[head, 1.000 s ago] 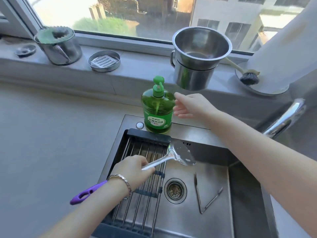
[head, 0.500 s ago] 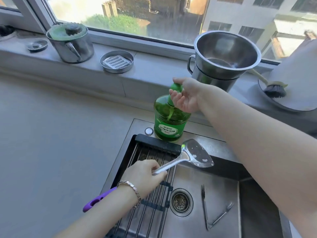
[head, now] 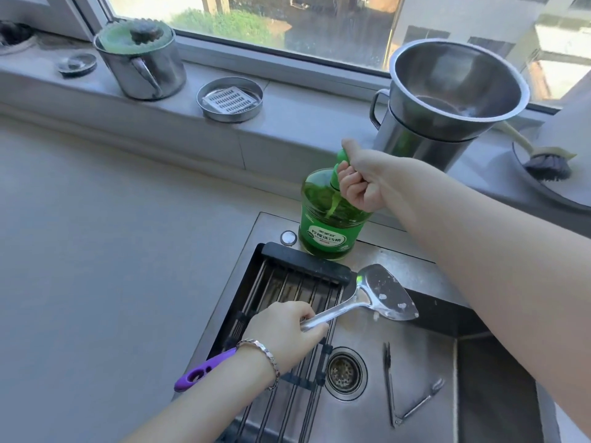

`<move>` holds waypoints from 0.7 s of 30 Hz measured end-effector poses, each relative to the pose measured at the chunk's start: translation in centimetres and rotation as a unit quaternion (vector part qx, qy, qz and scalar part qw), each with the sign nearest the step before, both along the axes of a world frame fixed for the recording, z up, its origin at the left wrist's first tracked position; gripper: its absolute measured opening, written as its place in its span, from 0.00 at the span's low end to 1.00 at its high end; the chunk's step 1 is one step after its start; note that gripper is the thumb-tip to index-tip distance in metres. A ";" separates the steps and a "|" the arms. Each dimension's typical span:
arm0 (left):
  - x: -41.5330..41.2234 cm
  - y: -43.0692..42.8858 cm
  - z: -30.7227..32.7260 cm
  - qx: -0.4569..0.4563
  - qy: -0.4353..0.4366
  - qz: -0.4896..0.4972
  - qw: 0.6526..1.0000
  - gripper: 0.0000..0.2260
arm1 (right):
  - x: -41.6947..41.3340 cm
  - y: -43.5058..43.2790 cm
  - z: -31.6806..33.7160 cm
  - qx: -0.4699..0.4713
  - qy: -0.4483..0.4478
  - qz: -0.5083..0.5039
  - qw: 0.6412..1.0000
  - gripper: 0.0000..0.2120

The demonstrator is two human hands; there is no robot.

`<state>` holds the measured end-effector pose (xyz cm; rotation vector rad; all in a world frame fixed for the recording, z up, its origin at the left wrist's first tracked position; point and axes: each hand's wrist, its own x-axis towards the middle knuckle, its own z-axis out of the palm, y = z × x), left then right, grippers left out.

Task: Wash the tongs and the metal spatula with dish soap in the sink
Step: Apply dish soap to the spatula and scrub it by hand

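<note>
Tongs (head: 390,386) lie spread on the sink (head: 361,423) floor, lower right of centre. Left of them, the left hand (head: 284,330) grips the metal spatula (head: 383,295), its blade over the basin. At frame centre, the right hand (head: 364,183) clasps the pump of the dish soap bottle (head: 323,231).

Clear green dish soap bottle (head: 323,225), green pump, green label with white lettering. Silver metal spatula (head: 387,295), white specks on the blade, purple handle end. Silver-grey tongs (head: 388,388). Steel-grey sink (head: 358,420); black-framed rack (head: 303,263) with metal rods. Pale grey countertop (head: 112,251). Silver bracelet (head: 265,356). Green pot lid (head: 128,36). Dark-bristled brush (head: 547,166), cream handle.
</note>
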<state>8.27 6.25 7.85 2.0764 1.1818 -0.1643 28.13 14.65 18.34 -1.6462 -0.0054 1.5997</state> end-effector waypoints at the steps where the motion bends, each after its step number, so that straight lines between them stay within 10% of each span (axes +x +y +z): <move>1: 0.0 0.1 0.0 -0.001 0.004 0.001 1.000 0.11 | 0.0 0.0 0.0 -0.002 0.000 0.000 1.000 0.24; 12: -0.1 -0.2 1.7 -0.032 0.058 -0.030 0.997 0.08 | -0.6 -3.4 0.7 0.041 0.101 -0.078 0.991 0.36; 21: 0.3 -3.8 3.7 0.008 0.096 -0.131 0.987 0.08 | -3.4 -16.0 -1.2 0.159 0.172 -0.212 0.949 0.25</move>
